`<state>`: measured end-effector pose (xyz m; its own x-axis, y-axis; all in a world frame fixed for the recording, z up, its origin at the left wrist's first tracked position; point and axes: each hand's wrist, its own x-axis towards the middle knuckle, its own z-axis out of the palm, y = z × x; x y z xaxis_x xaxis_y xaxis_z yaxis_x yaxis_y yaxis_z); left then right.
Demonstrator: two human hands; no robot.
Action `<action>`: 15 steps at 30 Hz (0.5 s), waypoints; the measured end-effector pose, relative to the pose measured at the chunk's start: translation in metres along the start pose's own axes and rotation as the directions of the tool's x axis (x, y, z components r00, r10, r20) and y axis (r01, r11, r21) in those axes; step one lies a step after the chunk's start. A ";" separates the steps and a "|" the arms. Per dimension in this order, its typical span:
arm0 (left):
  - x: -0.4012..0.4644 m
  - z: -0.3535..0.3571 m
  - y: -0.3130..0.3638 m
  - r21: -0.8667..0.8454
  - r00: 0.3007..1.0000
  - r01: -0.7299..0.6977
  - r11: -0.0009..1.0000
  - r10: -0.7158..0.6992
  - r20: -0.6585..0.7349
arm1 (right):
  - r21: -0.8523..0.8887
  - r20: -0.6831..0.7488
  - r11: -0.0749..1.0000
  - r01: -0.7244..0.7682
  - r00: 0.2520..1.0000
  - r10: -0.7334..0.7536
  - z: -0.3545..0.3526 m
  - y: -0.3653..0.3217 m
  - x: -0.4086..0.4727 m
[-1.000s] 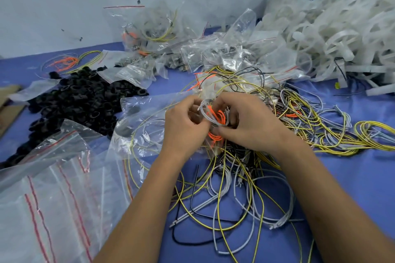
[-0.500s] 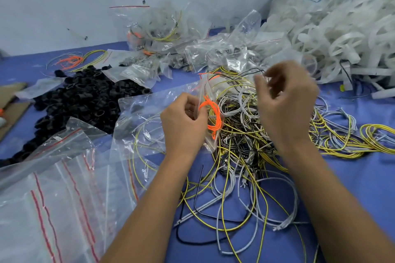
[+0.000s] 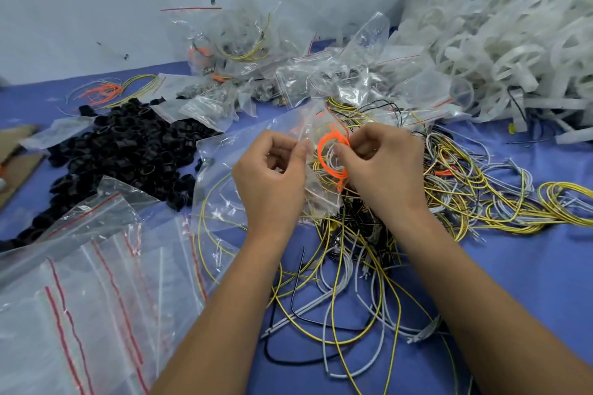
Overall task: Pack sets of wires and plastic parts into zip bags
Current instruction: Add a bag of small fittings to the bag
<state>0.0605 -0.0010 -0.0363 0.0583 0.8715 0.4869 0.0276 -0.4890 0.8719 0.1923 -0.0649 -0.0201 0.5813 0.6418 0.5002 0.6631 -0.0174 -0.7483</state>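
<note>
Fingers of the right hand (image 3: 382,167) pinch a small coil of orange wire (image 3: 332,155) with pale grey wire looped inside it, thumb and forefinger closed on the coil at the mouth of a clear zip bag (image 3: 256,151). The left hand (image 3: 272,176) has its grip closed on the bag's edge, thumb against the plastic just beside the coil, holding the bag up off the tabletop (image 3: 529,282). Through the bag's clear wall, a yellow-green wire shows, though whether it lies inside or under the bag cannot be told.

Below and to the right of both hands lies a tangled heap of loose wires (image 3: 369,260), yellow-green, grey and black, spreading across the blue tabletop. To the left sits a pile of black plastic rings (image 3: 128,151). Nearer the camera on the left lies a stack of empty zip bags (image 3: 80,298) with red seal lines. Behind the hands, filled zip bags (image 3: 337,77) are heaped against the pale wall, and at far right there is a mound of white plastic parts (image 3: 513,51). A small bundle of orange and yellow-green wires (image 3: 109,91) lies apart at far left.
</note>
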 end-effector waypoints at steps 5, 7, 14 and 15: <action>-0.004 0.002 0.002 0.059 0.992 -0.127 0.990 0.127 -0.001 | -0.136 -0.025 0.978 0.159 0.986 -0.164 0.002 -0.004 -0.002; -0.005 0.004 0.004 0.073 0.980 -0.197 0.978 0.196 0.021 | -0.112 0.002 0.963 0.244 0.970 -0.245 0.001 -0.007 -0.004; -0.004 0.006 0.003 0.104 0.955 -0.291 0.951 0.296 -0.035 | -0.042 0.298 0.902 0.431 0.867 -0.400 0.006 -0.010 -0.008; -0.003 0.005 0.003 0.109 0.954 -0.286 0.952 0.294 -0.057 | 0.024 0.339 0.911 0.411 0.854 -0.394 0.006 -0.008 -0.008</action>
<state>0.0650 -0.0053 -0.0354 0.0070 0.6902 0.7236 0.1182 -0.7191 0.6847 0.1797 -0.0653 -0.0201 0.0754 0.8152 0.5742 0.8321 0.2659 -0.4867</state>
